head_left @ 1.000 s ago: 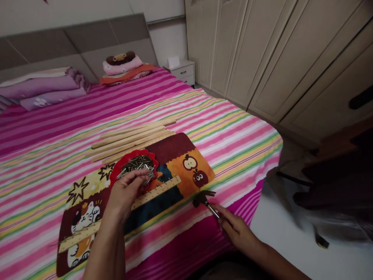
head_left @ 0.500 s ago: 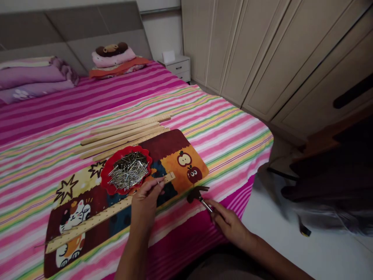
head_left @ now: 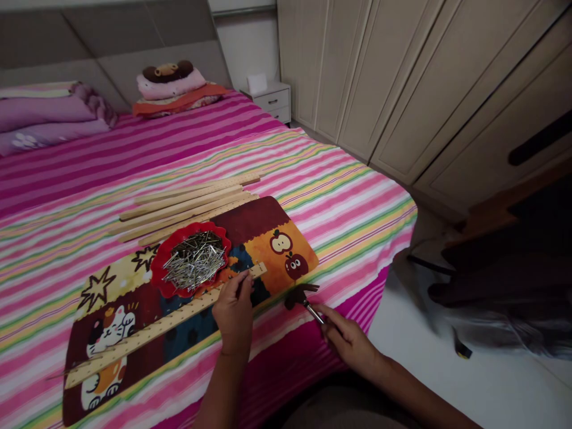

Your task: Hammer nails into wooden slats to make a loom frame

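A long wooden strip with a row of holes [head_left: 147, 330] lies slantwise on a cartoon-print mat [head_left: 268, 220] on the striped bed. My left hand [head_left: 235, 313] rests near the strip's right end, fingers pinched on a thin nail held at the wood. A red scalloped dish [head_left: 158, 277] heaped with metal nails [head_left: 194, 262] sits just behind the strip. My right hand [head_left: 346, 339] lies at the bed's edge, closed around the metal handle of a small dark-headed hammer [head_left: 301, 295], whose head rests on the bedcover.
Several more wooden strips [head_left: 187, 202] lie side by side behind the mat. Folded bedding [head_left: 44, 116] and a stack with a plush toy [head_left: 170, 80] sit by the headboard. A white nightstand [head_left: 268, 98] and wardrobe doors [head_left: 402, 77] stand to the right; dark bags lie on the floor.
My left hand left the nail dish and came down to the right end of the holed strip with a nail. The right hand stayed on the hammer. The view shifted slightly.
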The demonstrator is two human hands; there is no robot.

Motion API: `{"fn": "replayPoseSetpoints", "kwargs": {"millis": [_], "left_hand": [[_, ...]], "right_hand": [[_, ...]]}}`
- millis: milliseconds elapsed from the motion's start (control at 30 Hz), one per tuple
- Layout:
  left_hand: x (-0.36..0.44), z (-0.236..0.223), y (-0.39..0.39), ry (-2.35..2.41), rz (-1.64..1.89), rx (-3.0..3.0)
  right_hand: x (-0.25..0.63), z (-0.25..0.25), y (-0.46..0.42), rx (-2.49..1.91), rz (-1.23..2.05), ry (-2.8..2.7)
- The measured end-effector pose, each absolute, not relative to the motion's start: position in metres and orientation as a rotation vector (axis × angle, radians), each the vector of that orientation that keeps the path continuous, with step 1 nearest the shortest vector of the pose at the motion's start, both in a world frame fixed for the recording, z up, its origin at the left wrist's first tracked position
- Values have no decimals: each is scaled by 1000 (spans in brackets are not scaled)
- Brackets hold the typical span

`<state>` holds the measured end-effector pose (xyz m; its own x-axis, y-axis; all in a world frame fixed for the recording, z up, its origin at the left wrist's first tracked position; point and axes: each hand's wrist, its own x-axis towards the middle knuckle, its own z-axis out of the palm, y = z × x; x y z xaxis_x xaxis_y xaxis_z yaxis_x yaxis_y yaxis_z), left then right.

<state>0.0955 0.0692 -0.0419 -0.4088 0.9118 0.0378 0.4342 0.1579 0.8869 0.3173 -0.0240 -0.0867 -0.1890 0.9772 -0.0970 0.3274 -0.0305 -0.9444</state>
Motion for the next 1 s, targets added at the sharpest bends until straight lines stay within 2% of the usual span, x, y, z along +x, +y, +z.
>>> {"fn": "replayPoseSetpoints", "kwargs": {"millis": [167,267,633,767,1000], "left_hand": [[104,-43,69,1879,1238,1083],[108,-46,69,1922,1231,1176],[108,-44,72,2002,1212,1620],[107,-47,71,2013,1178,1621],[105,-51,72,1976,1214,1615]], "right_hand": [[318,-82,-25,-1417,1207,-1599],[318,-71,-25,-1409,1168,-1637],[292,32,27,-1067,871,-1829],[280,30,42,-1080,781,-1990],[284,28,28,-1092,895,-1996]]}}
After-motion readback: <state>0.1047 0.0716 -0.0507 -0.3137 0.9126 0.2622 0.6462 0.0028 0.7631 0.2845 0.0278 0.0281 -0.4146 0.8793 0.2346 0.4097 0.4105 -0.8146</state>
